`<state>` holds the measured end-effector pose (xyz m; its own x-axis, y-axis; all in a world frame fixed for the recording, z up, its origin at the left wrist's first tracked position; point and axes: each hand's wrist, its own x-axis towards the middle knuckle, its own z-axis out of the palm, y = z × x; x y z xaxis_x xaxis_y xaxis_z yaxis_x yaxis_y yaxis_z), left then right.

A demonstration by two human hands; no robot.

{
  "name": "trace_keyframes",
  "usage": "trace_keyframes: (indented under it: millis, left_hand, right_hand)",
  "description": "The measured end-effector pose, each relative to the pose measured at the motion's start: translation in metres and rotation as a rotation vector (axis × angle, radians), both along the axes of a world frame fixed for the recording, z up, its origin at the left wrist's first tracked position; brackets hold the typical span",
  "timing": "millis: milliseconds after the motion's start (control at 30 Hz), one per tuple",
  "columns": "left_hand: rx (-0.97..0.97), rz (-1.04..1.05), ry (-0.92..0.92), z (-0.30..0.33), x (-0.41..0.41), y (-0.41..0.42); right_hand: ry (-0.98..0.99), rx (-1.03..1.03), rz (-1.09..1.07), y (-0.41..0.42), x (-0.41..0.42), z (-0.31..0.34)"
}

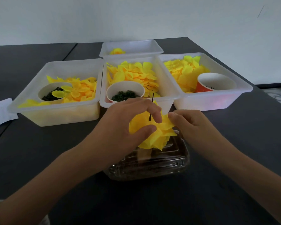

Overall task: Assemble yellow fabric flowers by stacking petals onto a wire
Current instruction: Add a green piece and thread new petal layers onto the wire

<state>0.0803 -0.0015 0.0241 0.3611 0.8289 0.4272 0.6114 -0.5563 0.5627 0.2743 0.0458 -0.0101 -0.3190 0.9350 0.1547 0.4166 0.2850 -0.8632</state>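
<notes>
- Yellow fabric petal layers sit gathered on an upright black wire, held above a clear plastic clamshell box on the dark counter
- The left hand pinches the petals from the left, thumb beneath and fingers curled over near the wire; the right hand nips the right edge with curled fingers
- Judged from the bunch, several layers are already stacked, and the wire tip still stands bare above them, so more could go on
- Three white trays hold loose petals and cups: left tray, middle tray, right tray
- A far tray holds one finished-looking flower, so most of the petal supply is still unused
</notes>
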Motion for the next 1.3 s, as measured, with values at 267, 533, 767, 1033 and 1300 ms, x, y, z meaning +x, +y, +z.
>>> trace_keyframes:
  millis: [267, 533, 767, 1033, 1300]
  left_hand:
    - [-0.098, -0.005, 0.049, -0.009, -0.011, 0.004]
    - [-0.092, -0.046, 0.016, -0.014, -0.015, 0.006]
    - [-0.073, -0.032, -0.01, -0.015, -0.013, 0.006]
    - [-0.088, -0.047, -0.019, -0.018, -0.014, 0.004]
    - [-0.053, -0.058, -0.005, -0.02, -0.016, 0.008]
  right_hand:
    - [-0.023, -0.019, 0.052, 0.002, 0.0, -0.003]
    - [-0.102, 0.389, -0.437, 0.1, 0.078, 0.074]
    - [-1.068, -0.169, -0.072, 0.206, 0.095, 0.051]
    - [-1.113, -0.118, -0.004, 0.226, 0.096, 0.013]
    - [-0.94, -0.03, -0.133, 0.232, 0.108, 0.023]
